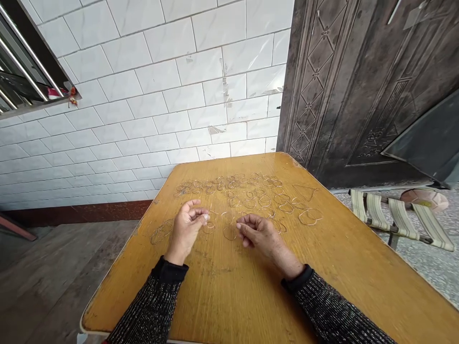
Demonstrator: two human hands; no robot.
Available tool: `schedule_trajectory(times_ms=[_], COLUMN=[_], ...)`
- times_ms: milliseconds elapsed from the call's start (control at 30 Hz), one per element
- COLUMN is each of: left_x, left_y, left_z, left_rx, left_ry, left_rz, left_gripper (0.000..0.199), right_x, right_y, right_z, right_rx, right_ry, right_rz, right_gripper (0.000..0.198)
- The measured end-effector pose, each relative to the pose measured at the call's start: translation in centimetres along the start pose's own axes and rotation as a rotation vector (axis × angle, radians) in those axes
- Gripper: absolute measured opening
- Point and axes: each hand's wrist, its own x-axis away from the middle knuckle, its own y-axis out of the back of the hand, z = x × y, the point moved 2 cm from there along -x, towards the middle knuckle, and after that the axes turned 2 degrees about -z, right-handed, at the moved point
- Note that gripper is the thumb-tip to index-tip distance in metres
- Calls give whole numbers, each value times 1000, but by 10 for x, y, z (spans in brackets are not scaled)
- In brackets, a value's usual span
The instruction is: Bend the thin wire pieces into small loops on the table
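My left hand (186,227) is above the wooden table, thumb and forefinger pinched on a thin copper-coloured wire, the other fingers loosely curled. Facing it, my right hand (260,233) pinches thin wire too, thumb against curled fingers. Between the hands shows a rounded wire loop (230,232); whether both hands hold the same piece is too fine to make out. Just beyond them lie several wire shapes bent into petal-like loops (250,199). A tangled bunch of wire loops (161,231) rests left of my left hand.
The yellow-brown table (222,296) stands against a white tiled wall (215,71). More looped wire shapes (218,184) form a row towards its far edge. At right are a dark carved door (330,95) and a striped-strap folding stool (401,222).
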Motion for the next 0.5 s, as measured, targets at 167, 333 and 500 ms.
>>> schedule_trajectory(times_ms=[167, 333, 500], left_x=[-16, -22, -22], left_y=[13, 10, 11], left_z=[16, 35, 38], left_rx=[-171, -402, -475], left_ry=[71, -37, -99], left_rz=[28, 32, 5], left_gripper=[47, 36, 22], right_x=[0, 1, 1], right_y=[3, 1, 1], right_z=[1, 0, 2], right_rx=[54, 89, 85], right_ry=[60, 78, 58], right_rz=[18, 21, 19], right_gripper=[23, 22, 22])
